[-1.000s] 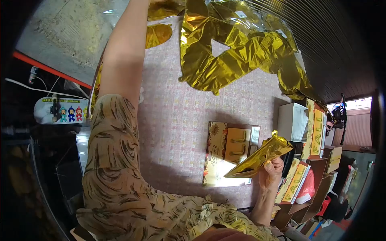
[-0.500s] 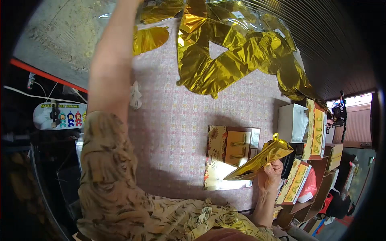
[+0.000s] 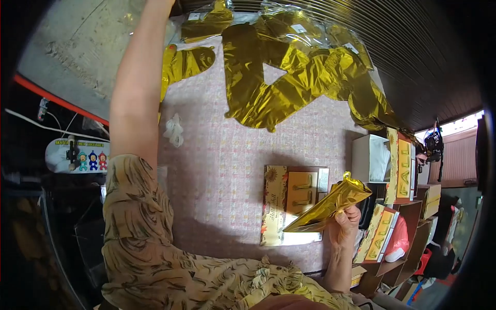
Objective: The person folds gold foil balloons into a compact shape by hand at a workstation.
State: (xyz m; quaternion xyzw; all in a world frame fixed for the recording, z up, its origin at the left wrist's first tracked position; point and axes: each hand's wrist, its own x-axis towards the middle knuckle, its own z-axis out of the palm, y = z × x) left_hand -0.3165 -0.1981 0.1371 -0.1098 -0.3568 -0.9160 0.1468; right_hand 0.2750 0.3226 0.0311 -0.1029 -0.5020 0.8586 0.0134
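Observation:
My right hand [image 3: 345, 223] is closed on a folded gold foil piece [image 3: 329, 205], whose narrow end points down to the left. Below the foil lies a printed card [image 3: 274, 206] reading "Hello Fall", partly covered by it. My left arm stretches up to the top edge, and the hand itself is out of view. Large flat gold foil balloons [image 3: 289, 98] spread over the far side of the patterned cloth [image 3: 222, 170]. Another gold foil shape [image 3: 188, 63] lies beside my left forearm.
Clear plastic packets with gold foil [image 3: 206, 23] lie along the far edge. A small white ribbon bundle [image 3: 174, 130] rests on the cloth at left. An open white box [image 3: 369, 157] stands at right, near "FALL" boxes [image 3: 380, 235] and brown cartons [image 3: 408, 222].
The view has shifted slightly, and my left arm has moved a little to the left. My right hand keeps its hold on the gold foil, with little movement.

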